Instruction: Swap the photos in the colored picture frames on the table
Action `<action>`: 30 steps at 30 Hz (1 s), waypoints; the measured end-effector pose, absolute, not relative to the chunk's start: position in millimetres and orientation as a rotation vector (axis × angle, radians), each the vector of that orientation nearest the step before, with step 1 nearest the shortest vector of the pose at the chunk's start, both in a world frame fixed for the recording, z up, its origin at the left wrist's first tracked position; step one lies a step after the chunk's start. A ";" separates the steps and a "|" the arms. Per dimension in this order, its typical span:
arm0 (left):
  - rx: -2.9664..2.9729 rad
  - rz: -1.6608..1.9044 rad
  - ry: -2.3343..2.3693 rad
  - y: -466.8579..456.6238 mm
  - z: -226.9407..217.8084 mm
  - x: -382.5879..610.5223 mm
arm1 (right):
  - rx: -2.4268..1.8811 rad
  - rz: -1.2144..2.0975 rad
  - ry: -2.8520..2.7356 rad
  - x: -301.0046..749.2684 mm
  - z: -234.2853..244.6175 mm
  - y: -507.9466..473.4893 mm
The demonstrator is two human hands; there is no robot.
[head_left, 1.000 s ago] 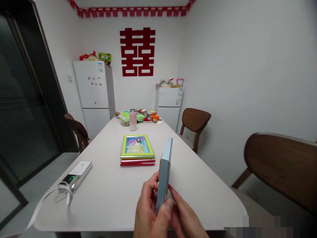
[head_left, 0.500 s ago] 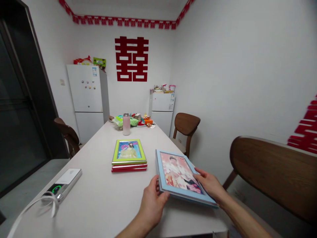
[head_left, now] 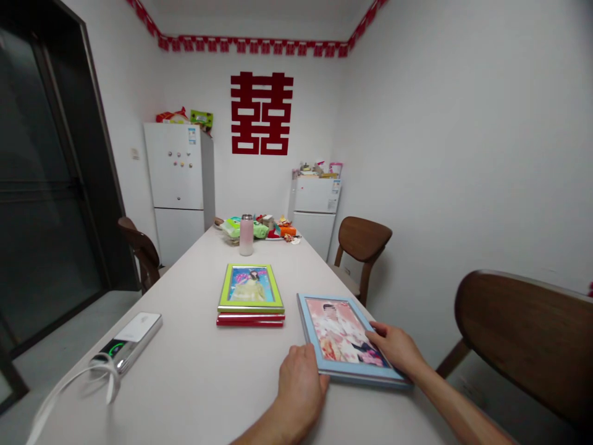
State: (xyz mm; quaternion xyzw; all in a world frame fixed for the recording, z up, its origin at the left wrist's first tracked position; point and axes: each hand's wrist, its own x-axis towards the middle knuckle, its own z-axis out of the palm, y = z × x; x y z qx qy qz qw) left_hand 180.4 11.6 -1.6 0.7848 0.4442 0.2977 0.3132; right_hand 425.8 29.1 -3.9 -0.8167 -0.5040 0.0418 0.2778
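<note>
A light blue picture frame lies picture-up on the white table, at its right near edge. My left hand curls round the frame's near left corner. My right hand rests on the frame's right side, fingers bent over the picture. To the left and farther back sits a stack of frames: a green frame on top of a red frame.
A white power bank with a white cable lies at the table's left. A pink bottle and snack packets stand at the far end. Wooden chairs flank the table; two white fridges stand behind.
The blue frame went from held upright on edge to tilted picture-up, and now lies flat on the table. Both hands came down with it.
</note>
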 end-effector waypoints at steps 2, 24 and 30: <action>2.030 0.806 1.145 14.5 -2.2 174.8 | -2.224 0.078 -1.426 422.8 -0.7 30.7; 0.690 1.368 0.814 68.0 -0.8 87.0 | -1.498 -0.056 -2.223 198.4 20.6 47.0; 0.701 1.422 0.705 25.8 17.6 75.2 | -1.410 0.371 -1.693 212.2 31.8 24.1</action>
